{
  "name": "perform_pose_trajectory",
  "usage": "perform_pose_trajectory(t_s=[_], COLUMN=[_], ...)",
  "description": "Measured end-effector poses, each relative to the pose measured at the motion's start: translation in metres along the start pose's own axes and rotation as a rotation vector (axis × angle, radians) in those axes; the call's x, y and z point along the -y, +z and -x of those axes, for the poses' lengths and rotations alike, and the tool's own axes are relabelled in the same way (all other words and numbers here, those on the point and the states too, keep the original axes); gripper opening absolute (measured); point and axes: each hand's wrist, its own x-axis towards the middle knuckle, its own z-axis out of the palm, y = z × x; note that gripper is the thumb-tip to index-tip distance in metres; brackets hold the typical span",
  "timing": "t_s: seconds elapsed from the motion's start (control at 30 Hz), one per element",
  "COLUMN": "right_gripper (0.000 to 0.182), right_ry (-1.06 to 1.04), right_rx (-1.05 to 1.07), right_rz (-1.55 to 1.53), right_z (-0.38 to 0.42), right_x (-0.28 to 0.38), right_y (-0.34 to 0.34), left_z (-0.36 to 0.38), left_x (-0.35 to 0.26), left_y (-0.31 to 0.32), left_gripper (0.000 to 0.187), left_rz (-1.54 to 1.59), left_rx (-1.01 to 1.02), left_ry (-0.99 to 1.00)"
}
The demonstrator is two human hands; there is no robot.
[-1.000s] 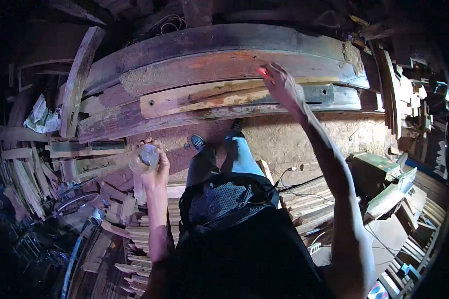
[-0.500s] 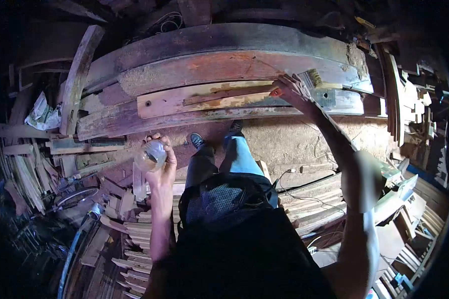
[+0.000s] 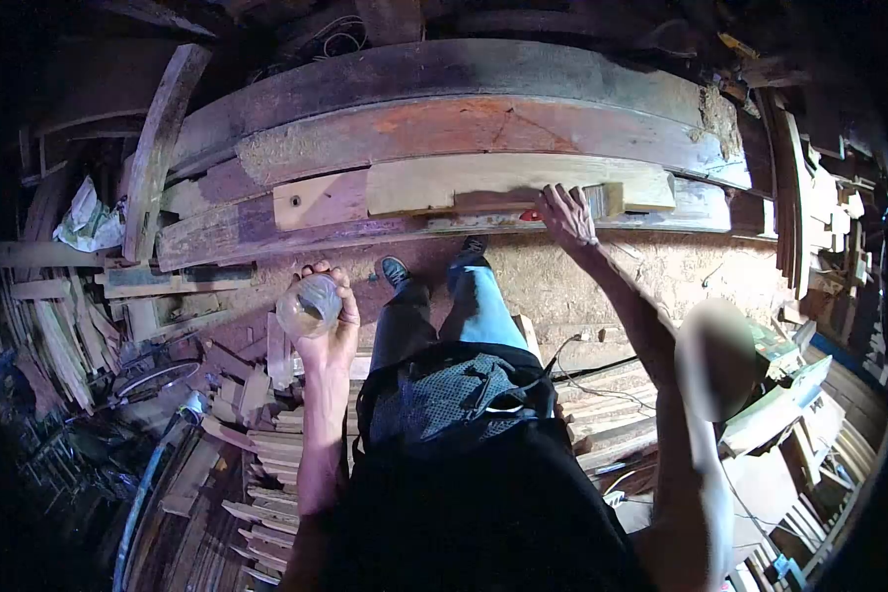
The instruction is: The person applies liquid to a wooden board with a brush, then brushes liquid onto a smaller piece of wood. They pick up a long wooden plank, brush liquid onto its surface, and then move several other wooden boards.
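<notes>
Two things occupy our hands: a clear round container (image 3: 311, 306) in the left hand (image 3: 337, 331) and a flat brush (image 3: 614, 200) in the right hand (image 3: 567, 217). Our left fingers curl up around the container, their tips showing past its far side. Our right fingers are stretched out and slightly parted over the brush handle, whose red end (image 3: 531, 215) shows beside them; how they pinch it underneath, we cannot tell. The bristles point right, over the right part of a pale board (image 3: 444, 178), near its front edge.

That board lies lengthwise on the bench (image 3: 360, 240) before us. A board with a round hole (image 3: 331, 197) shows past its left end, and a reddish plank (image 3: 414, 126) runs behind it. We hold the container well apart from the brush, nearer our body than the bench. Our two shoes (image 3: 395, 272) are visible between the hands.
</notes>
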Motion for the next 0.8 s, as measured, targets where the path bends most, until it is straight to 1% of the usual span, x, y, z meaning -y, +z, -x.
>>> perform_pose_trajectory(t_s=[0.17,0.23,0.3,0.33,0.37,0.43,0.47,0.53,0.57,0.63,0.67,0.7,0.77,0.8], right_gripper=[0.023,0.022,0.024,0.027,0.029,0.028,0.028,0.028,0.020,0.019,0.020,0.020,0.020,0.021], right_ry=[0.204,0.192,0.197,0.254,0.256,0.248,0.241,0.266,0.355,0.707,0.618,0.574,0.467,0.499], right_rx=[-0.028,-0.027,-0.090,-0.121,-0.097,-0.185,-0.189,-0.264,-0.228,-0.129,-0.172,-0.179,-0.321,-0.275], right_rz=[0.028,0.007,-0.403,-0.549,-0.586,-0.498,-0.490,-0.421,-0.539,-1.143,-1.118,-1.040,-1.035,-1.196], right_z=[0.008,0.010,0.004,-0.005,-0.008,-0.022,-0.030,-0.043,-0.043,-0.044,-0.048,-0.051,-0.051,-0.056], right_x=[0.014,0.014,0.019,0.029,0.032,0.044,0.052,0.071,0.077,0.098,0.110,0.123,0.141,0.152], right_y=[0.011,0.002,-0.033,-0.061,-0.079,-0.120,-0.149,-0.205,-0.215,-0.236,-0.253,-0.271,-0.275,-0.290], left_z=[-0.006,-0.009,-0.014,-0.015,-0.017,-0.027,-0.027,-0.023,-0.027,-0.036,-0.032,-0.039,-0.040,-0.033], left_x=[0.002,0.007,0.009,0.011,0.013,0.018,0.021,0.028,0.030,0.032,0.035,0.035,0.038,0.042], left_y=[-0.002,0.001,0.000,0.000,0.000,-0.006,0.000,0.014,0.011,0.006,0.007,0.000,0.004,0.011], left_gripper=[0.022,0.024,0.025,0.025,0.026,0.026,0.026,0.025,0.025,0.025,0.023,0.022,0.021,0.021], left_rz=[-0.078,-0.094,-0.115,-0.119,-0.123,-0.140,-0.133,-0.328,-0.321,-0.336,-0.262,-0.274,-0.268,-0.297], left_rx=[-0.046,-0.068,-0.068,-0.058,-0.048,-0.010,0.000,-0.123,-0.116,-0.082,-0.037,0.072,0.144,0.081], left_ry=[-0.013,-0.003,-0.032,-0.046,-0.059,-0.073,-0.072,-0.010,-0.008,-0.020,-0.052,-0.083,-0.106,-0.071])
